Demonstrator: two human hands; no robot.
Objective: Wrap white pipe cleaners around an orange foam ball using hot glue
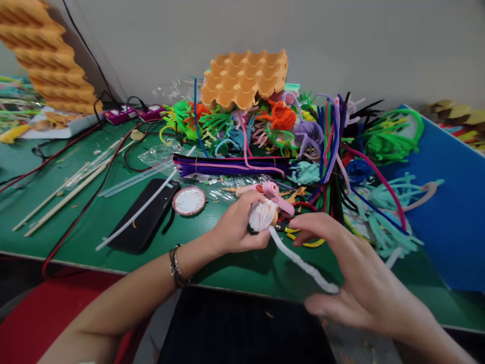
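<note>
My left hand (pixel 238 225) is closed around a small piece wound in white pipe cleaner (pixel 261 216), with a bit of orange egg-carton card showing at its right side. From this piece a loose white tail (pixel 299 260) runs down to the right. My right hand (pixel 352 273) is open beside the tail, thumb and fingers spread apart; the tail's end lies by the base of the thumb, and I cannot tell whether they touch. Just behind the wound piece sits a pink roll (pixel 271 189), partly hidden by it.
Bundled pipe cleaners (pixel 231 166) and a colourful heap lie behind my hands, topped by an orange egg tray (pixel 246 76). To the left are a black phone (pixel 142 215), a round white-faced lid (pixel 189 200), wooden sticks (pixel 71 194) and cables. A blue board (pixel 447 202) stands right.
</note>
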